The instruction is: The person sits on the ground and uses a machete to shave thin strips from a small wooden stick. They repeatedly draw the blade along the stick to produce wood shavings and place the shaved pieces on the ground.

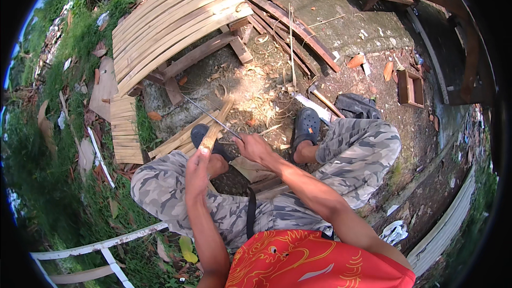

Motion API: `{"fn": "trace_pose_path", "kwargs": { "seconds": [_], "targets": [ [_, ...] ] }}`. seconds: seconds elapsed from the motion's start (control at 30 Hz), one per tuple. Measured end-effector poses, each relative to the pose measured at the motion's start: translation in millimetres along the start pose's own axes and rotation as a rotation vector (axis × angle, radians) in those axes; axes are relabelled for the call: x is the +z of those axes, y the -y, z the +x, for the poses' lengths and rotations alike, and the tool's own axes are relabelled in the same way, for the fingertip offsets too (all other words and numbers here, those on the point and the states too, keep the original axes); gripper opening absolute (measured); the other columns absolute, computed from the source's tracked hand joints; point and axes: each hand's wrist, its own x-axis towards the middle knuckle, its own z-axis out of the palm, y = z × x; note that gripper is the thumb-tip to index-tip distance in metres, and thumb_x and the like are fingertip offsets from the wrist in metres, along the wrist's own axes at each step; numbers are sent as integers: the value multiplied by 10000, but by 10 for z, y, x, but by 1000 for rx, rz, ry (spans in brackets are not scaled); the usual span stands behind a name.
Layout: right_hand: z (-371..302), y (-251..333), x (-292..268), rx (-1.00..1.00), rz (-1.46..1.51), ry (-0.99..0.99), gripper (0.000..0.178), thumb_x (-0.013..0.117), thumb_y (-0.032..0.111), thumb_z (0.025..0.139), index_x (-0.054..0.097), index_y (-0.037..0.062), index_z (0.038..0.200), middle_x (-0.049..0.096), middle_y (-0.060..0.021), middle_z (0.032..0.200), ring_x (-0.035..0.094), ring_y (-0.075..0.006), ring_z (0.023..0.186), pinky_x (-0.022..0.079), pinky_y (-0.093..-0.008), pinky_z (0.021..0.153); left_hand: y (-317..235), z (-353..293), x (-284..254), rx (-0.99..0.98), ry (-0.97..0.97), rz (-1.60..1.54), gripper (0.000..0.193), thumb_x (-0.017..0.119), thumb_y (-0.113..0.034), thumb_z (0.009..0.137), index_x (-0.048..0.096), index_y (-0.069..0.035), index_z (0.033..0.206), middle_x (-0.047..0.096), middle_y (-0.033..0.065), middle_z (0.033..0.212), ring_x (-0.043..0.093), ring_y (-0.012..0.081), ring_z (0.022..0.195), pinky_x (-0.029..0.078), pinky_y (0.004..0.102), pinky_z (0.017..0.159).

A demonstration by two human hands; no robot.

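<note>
My left hand is closed around the near end of a split bamboo strip, which points up and away from me. In my right hand is the grip of a long, thin-bladed knife. Its blade crosses the strip slantwise, pointing to the far left; from here I cannot tell whether the edge touches the bamboo. More pale bamboo strips lie by my left foot. Curled bamboo shavings are scattered on the ground between my feet.
A bamboo-slat bench stands ahead on the left. Dark wooden planks lie behind the shavings. A hammer and a pale flat blade rest beside my right shoe. Farther right is a small wooden box; a white metal frame is at lower left.
</note>
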Motion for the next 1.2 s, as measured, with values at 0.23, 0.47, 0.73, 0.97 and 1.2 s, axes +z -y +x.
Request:
{"fn": "trace_pose_path", "kwargs": {
  "seconds": [0.23, 0.47, 0.73, 0.97, 1.2],
  "targets": [
    [13, -56, 33, 83, 4, -86, 355, 495, 350, 969, 606, 21, 896, 605, -274, 702, 600, -479, 709, 476, -547, 652, 39, -25, -4, -8, 19, 54, 355, 500, -271, 1019, 599, 40, 1158, 576, -35, 985, 473, 39, 886, 392, 200, 787],
    [21, 24, 5, -80, 33, -111, 330, 516, 318, 964, 605, 18, 859, 614, -244, 692, 609, -458, 693, 481, -528, 621, -112, -10, 139, 10, -16, 16, 345, 494, -255, 1022, 599, 40, 1166, 576, -36, 965, 474, 30, 870, 402, 210, 776],
    [-83, 82, -107, -90, 151, -184, 309, 510, 294, 964, 600, 15, 865, 614, -240, 692, 610, -457, 697, 465, -540, 603, -244, 6, 215, -5, 45, 90, 362, 462, -202, 1031, 548, 62, 1263, 577, -27, 1008, 466, 27, 871, 398, 191, 798],
    [-92, 94, -2, 12, 48, -144, 273, 528, 268, 951, 581, 13, 867, 604, -261, 680, 606, -469, 683, 478, -530, 585, -212, -16, 217, 36, 40, 74, 407, 455, -159, 1028, 472, 78, 1357, 580, -9, 1110, 473, 37, 946, 385, 188, 866],
    [-99, 125, 3, 79, -44, -62, 267, 547, 258, 935, 572, -3, 885, 609, -276, 692, 618, -467, 699, 493, -539, 611, -115, -9, 134, 29, 25, 29, 401, 487, -196, 1019, 514, 67, 1321, 586, 9, 1189, 501, 64, 1036, 383, 210, 915]
  ]
}}
